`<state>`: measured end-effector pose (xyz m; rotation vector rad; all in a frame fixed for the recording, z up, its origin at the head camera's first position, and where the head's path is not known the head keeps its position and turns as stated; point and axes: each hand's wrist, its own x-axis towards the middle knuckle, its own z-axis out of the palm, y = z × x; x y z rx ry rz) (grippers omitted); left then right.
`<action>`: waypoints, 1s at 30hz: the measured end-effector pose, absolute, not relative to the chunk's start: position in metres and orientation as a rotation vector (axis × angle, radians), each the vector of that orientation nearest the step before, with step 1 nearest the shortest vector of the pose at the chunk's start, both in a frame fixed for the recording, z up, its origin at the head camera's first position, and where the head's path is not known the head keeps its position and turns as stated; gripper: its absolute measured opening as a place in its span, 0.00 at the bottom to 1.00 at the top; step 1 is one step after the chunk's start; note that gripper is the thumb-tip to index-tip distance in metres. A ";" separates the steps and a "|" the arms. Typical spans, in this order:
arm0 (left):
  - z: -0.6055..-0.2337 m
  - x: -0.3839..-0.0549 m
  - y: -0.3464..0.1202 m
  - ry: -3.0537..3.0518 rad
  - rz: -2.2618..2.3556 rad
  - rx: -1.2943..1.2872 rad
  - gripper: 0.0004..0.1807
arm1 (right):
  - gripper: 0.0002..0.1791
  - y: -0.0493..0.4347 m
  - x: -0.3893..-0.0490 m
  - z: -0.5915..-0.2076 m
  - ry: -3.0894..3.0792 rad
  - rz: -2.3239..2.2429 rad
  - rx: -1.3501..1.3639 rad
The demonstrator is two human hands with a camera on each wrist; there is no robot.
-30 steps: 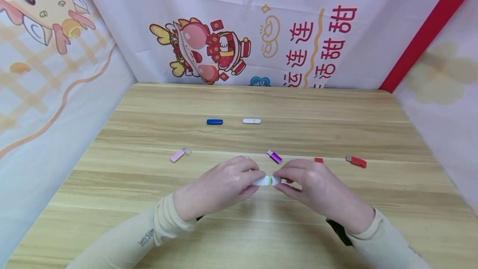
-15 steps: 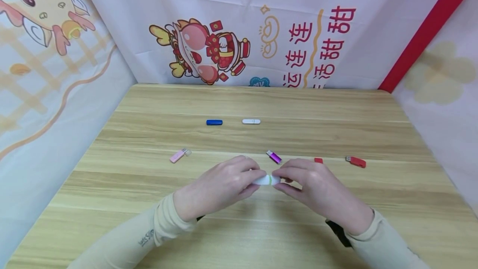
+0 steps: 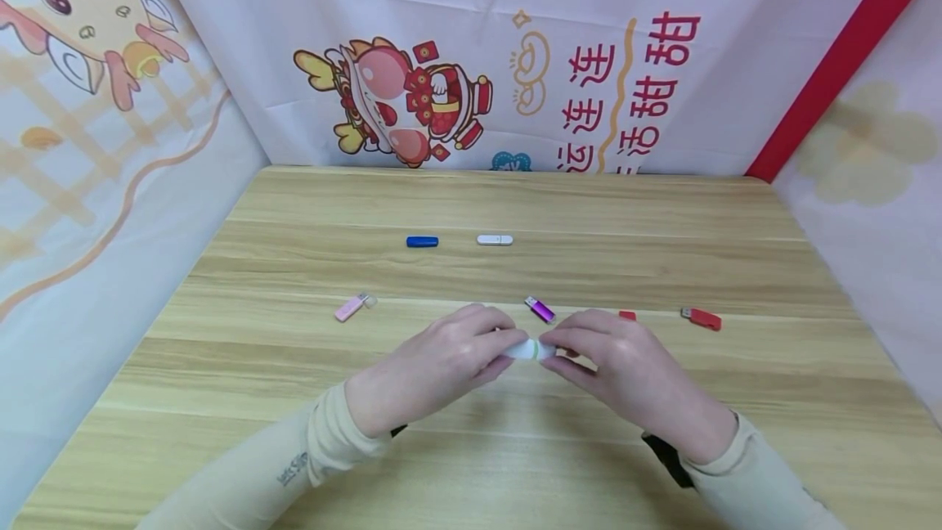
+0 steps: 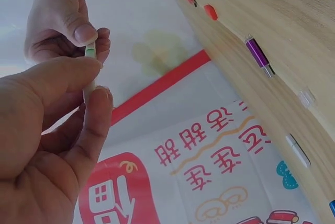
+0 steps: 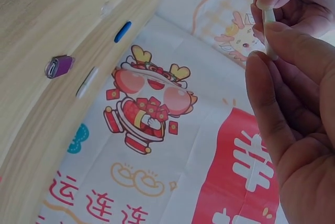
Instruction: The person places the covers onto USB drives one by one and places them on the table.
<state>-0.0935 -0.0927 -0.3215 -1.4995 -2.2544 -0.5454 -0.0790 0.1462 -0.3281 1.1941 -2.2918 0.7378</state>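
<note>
One pink USB stick (image 3: 350, 308) lies leftmost of the loose things on the table (image 3: 184, 366). Next, the left hand (image 3: 441, 357) pinches one end of a green-banded white stick (image 3: 523, 349), held above the wood. Its long axis runs left to right, directly between the hands — the right hand (image 3: 633, 366) pinches the other end, so neither is nearer. Farther right lies a red USB stick (image 3: 705, 319).
</note>
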 end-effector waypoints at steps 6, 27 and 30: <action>-0.322 -0.094 -0.091 -2.248 -0.536 -1.460 0.15 | 0.22 0.147 -0.081 -0.329 -2.216 0.727 1.202; -0.320 -0.096 -0.090 -2.211 -0.405 -1.437 0.13 | 0.22 0.148 -0.082 -0.329 -2.205 0.693 1.177; -0.320 -0.098 -0.089 -2.198 -0.408 -1.447 0.12 | 0.22 0.148 -0.082 -0.328 -2.208 0.684 1.176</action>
